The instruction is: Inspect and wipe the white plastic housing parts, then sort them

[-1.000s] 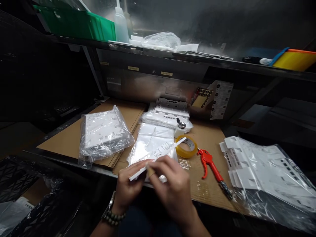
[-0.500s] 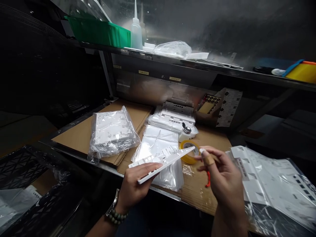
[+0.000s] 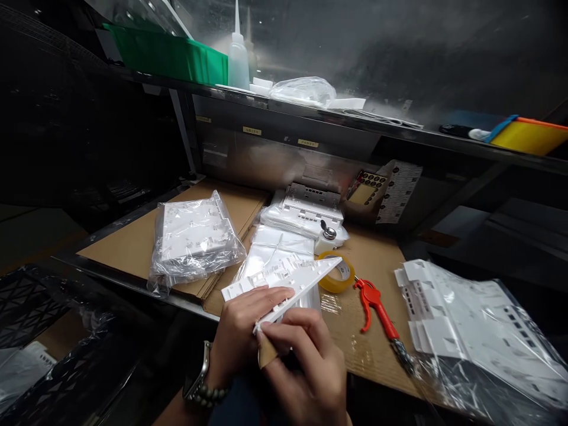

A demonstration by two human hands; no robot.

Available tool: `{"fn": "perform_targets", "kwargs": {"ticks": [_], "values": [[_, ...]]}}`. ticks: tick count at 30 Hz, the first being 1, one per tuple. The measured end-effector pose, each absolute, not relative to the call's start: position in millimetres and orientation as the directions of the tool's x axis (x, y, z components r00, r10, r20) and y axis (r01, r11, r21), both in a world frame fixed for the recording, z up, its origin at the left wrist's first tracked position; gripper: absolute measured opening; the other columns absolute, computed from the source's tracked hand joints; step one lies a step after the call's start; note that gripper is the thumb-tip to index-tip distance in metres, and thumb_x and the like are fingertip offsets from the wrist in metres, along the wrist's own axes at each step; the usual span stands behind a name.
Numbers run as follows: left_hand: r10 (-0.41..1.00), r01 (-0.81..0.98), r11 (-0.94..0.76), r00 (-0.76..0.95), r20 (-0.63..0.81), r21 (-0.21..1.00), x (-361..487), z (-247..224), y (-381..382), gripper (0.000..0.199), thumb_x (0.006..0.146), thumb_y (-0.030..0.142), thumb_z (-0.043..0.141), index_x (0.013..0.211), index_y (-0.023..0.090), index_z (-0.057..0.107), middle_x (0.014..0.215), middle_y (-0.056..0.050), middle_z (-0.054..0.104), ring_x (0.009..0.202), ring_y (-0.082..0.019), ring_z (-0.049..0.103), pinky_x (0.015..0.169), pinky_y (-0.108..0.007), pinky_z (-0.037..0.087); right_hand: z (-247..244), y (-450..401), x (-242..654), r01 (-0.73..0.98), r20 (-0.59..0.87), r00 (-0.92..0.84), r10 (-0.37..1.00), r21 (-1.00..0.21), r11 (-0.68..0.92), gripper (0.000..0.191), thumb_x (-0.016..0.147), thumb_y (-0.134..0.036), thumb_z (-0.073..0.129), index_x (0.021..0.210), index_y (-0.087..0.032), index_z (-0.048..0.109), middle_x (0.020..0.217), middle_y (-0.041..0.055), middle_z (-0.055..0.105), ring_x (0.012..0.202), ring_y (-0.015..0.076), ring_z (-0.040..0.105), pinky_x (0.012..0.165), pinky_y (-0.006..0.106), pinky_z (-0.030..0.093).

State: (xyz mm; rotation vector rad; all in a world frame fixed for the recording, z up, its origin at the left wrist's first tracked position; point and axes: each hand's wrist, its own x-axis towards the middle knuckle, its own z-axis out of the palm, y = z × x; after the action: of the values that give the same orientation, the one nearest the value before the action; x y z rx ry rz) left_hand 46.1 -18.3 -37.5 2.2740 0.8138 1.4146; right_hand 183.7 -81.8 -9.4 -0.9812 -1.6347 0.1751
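A white plastic part with small ribs and slots is tilted above the bench's front edge. My left hand grips it at its left side, fingers over its face. My right hand is pinched at the part's near corner, with tape or a bandage round the thumb; whether anything small sits between its fingertips is hidden. Behind the part lie clear plastic bags and a yellow tape roll. To the right rests a red air gun.
Bagged white parts lie on cardboard at the left and at the right. More white parts and a small pump bottle stand behind. The upper shelf holds a green bin and a nozzle bottle.
My right hand has moved left and down from beside the tape roll to the part's near corner, uncovering the red air gun. The view has shifted slightly.
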Motion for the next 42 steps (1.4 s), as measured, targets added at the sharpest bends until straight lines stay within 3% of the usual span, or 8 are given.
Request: {"fn": "perform_targets", "kwargs": {"ticks": [14,17,23,27,30,33,36,42], "values": [[0.644,0.234,-0.764,0.324,0.693,0.601,43.7,-45.5,-18.2,0.038,0.092,0.009,0.065,0.127,0.023,0.069,0.12,-0.005,0.078,0.112,-0.019,0.073,0.103,-0.029,0.055,-4.4,-68.9,205.3,0.621,0.709,0.118,0.695,-0.599,0.506,0.013,0.092,-0.013,0.068,0.099,-0.022,0.073,0.093,0.0043,0.064,0.077,0.0146,0.069,0.066,0.025,0.059],[0.638,0.214,-0.767,0.346,0.688,0.604,40.0,-44.0,-18.1,0.04,0.092,0.006,0.064,0.127,0.024,0.069,0.12,-0.004,0.078,0.113,-0.019,0.073,0.103,-0.03,0.056,-0.7,-59.9,229.4,0.503,0.571,0.268,0.776,-0.77,0.392,0.007,0.095,-0.025,0.068,0.1,-0.023,0.072,0.109,0.0065,0.063,0.077,0.0145,0.069,0.065,0.027,0.061],[0.59,0.183,-0.791,0.478,0.65,0.584,30.9,-47.9,-6.5,0.034,0.097,0.019,0.062,0.129,0.031,0.067,0.122,-0.001,0.078,0.124,-0.021,0.067,0.119,-0.041,0.041,-2.3,-58.6,246.4,0.256,0.264,0.053,0.963,-0.936,0.243,0.02,0.104,-0.039,0.052,0.109,-0.022,0.06,0.111,0.0092,0.074,0.089,0.0183,0.073,0.075,0.031,0.062],[0.859,0.099,-0.512,0.049,0.51,0.853,40.3,-55.4,-3.1,0.093,0.08,0.061,0.078,0.157,0.034,0.034,0.166,-0.01,0.037,0.155,-0.033,0.027,0.126,-0.054,0.027,-16.9,-63.8,239.0,0.284,0.482,0.301,0.823,-0.869,0.405,0.012,0.103,-0.031,0.054,0.111,-0.023,0.06,0.104,0.006,0.078,0.099,0.0192,0.074,0.085,0.033,0.061],[0.978,-0.356,-0.138,0.101,0.185,0.924,51.9,-47.4,-4.1,0.11,0.074,0.094,0.042,0.159,0.026,0.03,0.168,-0.014,0.03,0.154,-0.037,0.029,0.116,-0.052,0.044,-29.5,-69.8,228.3,0.33,0.585,0.37,0.722,-0.809,0.486,0.011,0.103,-0.026,0.053,0.112,-0.025,0.058,0.104,0.0055,0.078,0.102,0.0203,0.075,0.086,0.036,0.061],[0.951,-0.585,0.177,0.308,0.015,0.792,57.7,-29.4,-2.7,0.091,0.095,0.077,0.01,0.135,0.014,0.063,0.142,-0.018,0.064,0.142,-0.037,0.049,0.109,-0.053,0.05,-40.7,-76.1,221.3,0.331,0.585,0.286,0.759,-0.804,0.494,0.012,0.102,-0.026,0.053,0.113,-0.025,0.059,0.105,0.0069,0.078,0.103,0.0221,0.075,0.088,0.04,0.062],[0.917,-0.608,0.302,0.396,-0.05,0.734,56.4,-15.1,1.2,0.065,0.101,0.054,0.027,0.111,0.011,0.075,0.119,-0.019,0.076,0.131,-0.039,0.061,0.108,-0.056,0.051,-44.3,-82.6,223.6,0.312,0.497,0.174,0.85,-0.847,0.431,0.013,0.102,-0.025,0.053,0.113,-0.024,0.061,0.114,0.0092,0.076,0.106,0.0231,0.074,0.085,0.039,0.063],[0.911,-0.595,0.339,0.4,-0.097,0.729,58.9,-10.9,-0.4,0.064,0.099,0.056,0.033,0.1,0.011,0.078,0.109,-0.017,0.079,0.125,-0.039,0.065,0.109,-0.059,0.05,-23.5,-95.3,206.9,0.467,0.579,0.11,0.808,-0.748,0.472,0.02,0.093,-0.013,0.067,0.108,-0.025,0.072,0.109,0.0075,0.067,0.091,0.0181,0.073,0.064,0.024,0.061]]}}
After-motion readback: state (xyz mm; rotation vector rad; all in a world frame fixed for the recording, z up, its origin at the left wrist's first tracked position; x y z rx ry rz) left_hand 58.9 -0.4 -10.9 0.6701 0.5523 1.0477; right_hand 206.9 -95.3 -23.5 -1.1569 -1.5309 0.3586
